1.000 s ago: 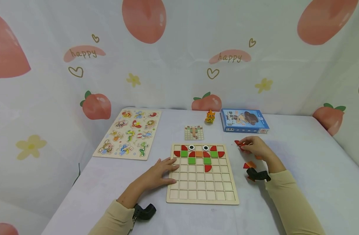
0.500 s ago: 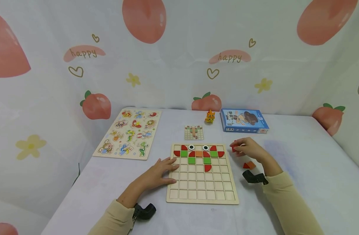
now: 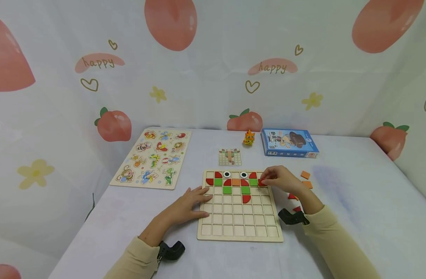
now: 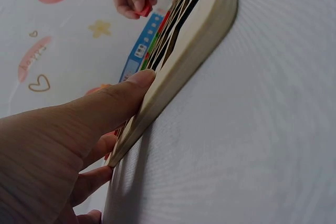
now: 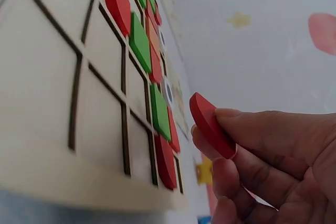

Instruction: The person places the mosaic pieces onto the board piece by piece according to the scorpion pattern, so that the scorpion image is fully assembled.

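A wooden grid board (image 3: 239, 220) lies on the table with red, green and orange pieces set in its upper cells and two round eye pieces in the top row. My left hand (image 3: 188, 205) rests on its left edge, fingers spread, thumb on the rim in the left wrist view. My right hand (image 3: 282, 179) is over the board's upper right corner. Between its thumb and fingers it pinches a red quarter-round piece (image 5: 210, 124), held above the cells in the right wrist view. Nearest it on the board is another red quarter-round piece (image 5: 166, 163).
Right of the board lie loose orange squares (image 3: 306, 184) and red pieces (image 3: 292, 196). Behind it are a small pattern card (image 3: 230, 157), an orange toy figure (image 3: 249, 138) and a blue box (image 3: 290, 143). An animal puzzle board (image 3: 152, 159) lies at the left.
My right hand picked up a red piece from the loose pile and carried it left to the board's upper right corner. My left hand has stayed in place.
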The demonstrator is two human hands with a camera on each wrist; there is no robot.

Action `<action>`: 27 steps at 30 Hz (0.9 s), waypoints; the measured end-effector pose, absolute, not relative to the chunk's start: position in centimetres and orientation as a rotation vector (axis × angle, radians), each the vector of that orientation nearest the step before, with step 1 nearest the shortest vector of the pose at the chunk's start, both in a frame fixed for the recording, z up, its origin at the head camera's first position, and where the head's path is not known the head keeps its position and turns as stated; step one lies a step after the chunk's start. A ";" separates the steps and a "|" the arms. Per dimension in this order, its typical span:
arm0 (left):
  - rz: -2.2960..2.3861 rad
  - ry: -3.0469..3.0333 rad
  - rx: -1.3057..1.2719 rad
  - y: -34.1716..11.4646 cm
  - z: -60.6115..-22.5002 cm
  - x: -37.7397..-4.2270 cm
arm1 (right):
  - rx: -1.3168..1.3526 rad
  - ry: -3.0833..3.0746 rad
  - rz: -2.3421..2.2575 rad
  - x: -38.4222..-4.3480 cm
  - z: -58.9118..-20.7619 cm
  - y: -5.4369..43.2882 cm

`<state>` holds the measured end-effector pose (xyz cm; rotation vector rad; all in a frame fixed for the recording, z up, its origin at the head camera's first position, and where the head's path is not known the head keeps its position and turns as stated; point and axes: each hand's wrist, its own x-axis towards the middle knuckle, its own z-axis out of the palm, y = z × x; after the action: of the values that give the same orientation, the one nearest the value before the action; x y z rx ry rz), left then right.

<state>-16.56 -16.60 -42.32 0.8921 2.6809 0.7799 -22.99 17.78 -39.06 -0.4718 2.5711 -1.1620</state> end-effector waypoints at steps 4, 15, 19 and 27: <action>0.787 2.681 0.893 -16.6 -42.3 -16.6 | -0.512 2.488 -1.203 -22.7 -39.2 16.5; 0.798 2.676 0.893 -16.7 -42.5 -16.7 | -0.664 2.290 -1.247 -22.3 -39.3 12.3; 0.807 2.672 0.891 -16.7 -42.4 -16.6 | -0.719 2.266 -1.219 -22.1 -39.3 11.1; 0.803 2.664 0.889 -16.6 -42.5 -16.7 | -0.698 2.292 -1.171 -21.9 -39.4 9.2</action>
<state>-16.68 -16.65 -42.47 0.8888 2.6643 0.8033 -21.86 9.24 -39.35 -0.6980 2.2917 -1.1713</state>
